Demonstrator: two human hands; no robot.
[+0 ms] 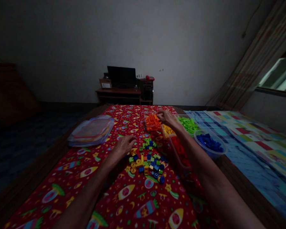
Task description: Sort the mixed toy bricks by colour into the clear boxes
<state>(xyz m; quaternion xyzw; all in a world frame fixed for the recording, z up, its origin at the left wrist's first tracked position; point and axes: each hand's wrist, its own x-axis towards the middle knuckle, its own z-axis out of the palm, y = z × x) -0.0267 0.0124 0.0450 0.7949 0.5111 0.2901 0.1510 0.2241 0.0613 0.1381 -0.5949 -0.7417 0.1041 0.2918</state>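
My left hand (125,146) hovers at the left edge of a loose pile of mixed toy building bricks (149,163), fingers slightly bent and apart, with nothing visible in them. Green, blue, yellow and orange pieces make up the pile. My right hand (166,117) reaches out over the far containers, beside the orange bricks (153,122). Its fingers are drawn together; whatever they hold is too small to make out. Under that hand and forearm lie yellow bricks (168,130) and red bricks (178,149), partly covered. Green bricks (188,125) fill a box just right of it.
A round tub (225,149) of blue bricks (209,142) stands at the right edge. Stacked clear lids (91,131) lie on the left of the red patterned tablecloth (124,192). A bed with a checked sheet (235,159) adjoins the right side. Beyond is a desk with a monitor (122,76).
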